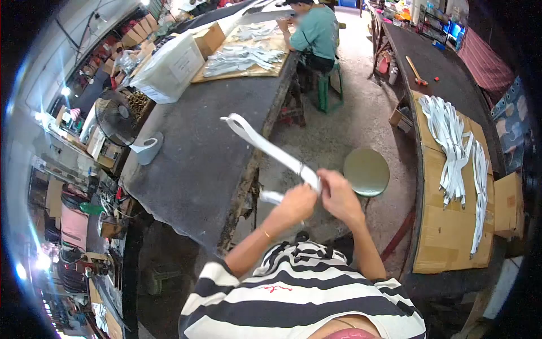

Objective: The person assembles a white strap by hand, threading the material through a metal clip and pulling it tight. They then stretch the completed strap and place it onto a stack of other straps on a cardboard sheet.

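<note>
A: Biggest first?
B: Dark workbench (186, 152) on the left, running far back; a second bench (446, 68) on the right with cardboard (446, 237) and a pile of white strips (451, 141) on it; a co-worker in a teal shirt (316, 31) seated at the far end; desk fan (116, 118); round stool (367, 171).
A: Hands?
B: Both raised mid-frame, close together; white strap (265, 146) runs up-left from them, its far end over the bench edge.
A: Fingers?
B: Left hand (299, 202) curled, pinching the strap's lower end; right hand (339, 195) fingers pressed together, pinching the strap just beside it.
</note>
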Available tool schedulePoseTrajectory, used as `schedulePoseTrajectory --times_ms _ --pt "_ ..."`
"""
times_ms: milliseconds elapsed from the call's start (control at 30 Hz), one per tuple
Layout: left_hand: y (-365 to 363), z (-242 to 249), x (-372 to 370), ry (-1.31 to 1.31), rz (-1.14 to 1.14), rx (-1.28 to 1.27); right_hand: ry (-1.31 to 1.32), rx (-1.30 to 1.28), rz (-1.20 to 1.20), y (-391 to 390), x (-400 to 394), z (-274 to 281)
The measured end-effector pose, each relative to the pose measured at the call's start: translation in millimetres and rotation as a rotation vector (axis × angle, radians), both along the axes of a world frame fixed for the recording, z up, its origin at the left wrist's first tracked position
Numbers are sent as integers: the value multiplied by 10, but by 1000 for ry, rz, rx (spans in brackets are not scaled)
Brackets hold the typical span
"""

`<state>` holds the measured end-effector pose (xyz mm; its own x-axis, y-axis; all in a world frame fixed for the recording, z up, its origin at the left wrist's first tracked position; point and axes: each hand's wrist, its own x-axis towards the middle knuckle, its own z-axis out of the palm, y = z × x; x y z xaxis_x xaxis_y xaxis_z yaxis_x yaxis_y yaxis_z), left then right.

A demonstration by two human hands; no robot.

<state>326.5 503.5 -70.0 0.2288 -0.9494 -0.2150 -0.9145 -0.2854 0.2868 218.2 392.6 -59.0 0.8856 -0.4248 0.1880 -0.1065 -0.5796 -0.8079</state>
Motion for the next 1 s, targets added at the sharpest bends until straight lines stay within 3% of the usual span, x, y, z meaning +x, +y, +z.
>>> schedulePoseTrajectory --times_ms 67,100,133,167,200,233,300,367,400,433,467,533,633,700,733,767,833,867,900,933,1000 --pt "315 -469 -108 62 100 218 119 537 212 81 158 -602" --pt "506 -592 -205 29 143 177 113 873 326 169 204 -1007" --pt "690 -797 -266 45 160 167 140 1102 354 301 205 -1240" --pt "806 -831 -340 51 189 313 253 1368 238 471 219 -1365" --pt "927 -943 -412 77 267 248 286 1444 151 640 232 -1422" --pt "1058 -1028 -460 27 233 202 314 1407 262 771 261 -1662" --pt "1154 -1134 -503 122 246 384 479 1283 222 962 336 -2218" --pt "1191 -1062 -569 136 375 301 320 1614 -59 1023 281 -2312" --pt "1205 -1033 -595 145 501 219 324 1610 -55 987 255 -2279" --pt "1210 -1041 -602 144 504 218 174 1811 -100 930 220 -2251" --pt "1210 -1080 -614 208 710 92 13 2007 -152 873 172 -2228" --pt "1167 -1234 -661 290 1005 -230 -143 1989 -250 702 85 -2100" --pt "966 -1577 -803 494 1272 -454 -359 1945 -233 407 -88 -1959" --pt "846 -1666 -805 1484 1235 -328 -381 1962 -329 191 -154 -1868" --pt "746 -1647 -910 1704 1131 -346 -378 1953 -321 59 -209 -1861" --pt "573 -1631 -1011 1708 1124 -359 -383 1981 -252 -90 -254 -1845" --pt "233 -1548 -1278 2234 962 -373 -374 2018 -182 -356 -399 -1834" --pt "20 -1295 -1414 2203 1073 -308 -342 2095 -116 -521 -475 -1800" --pt "-145 -1256 -1527 2097 881 -381 -317 2157 -42 -715 -520 -1740" --pt "-321 -1203 -1611 1985 811 -416 -273 2104 -150 -894 -573 -1669" --pt "-576 -1072 -1743 1722 743 -450 -326 2073 -141 -1358 -716 -1791"
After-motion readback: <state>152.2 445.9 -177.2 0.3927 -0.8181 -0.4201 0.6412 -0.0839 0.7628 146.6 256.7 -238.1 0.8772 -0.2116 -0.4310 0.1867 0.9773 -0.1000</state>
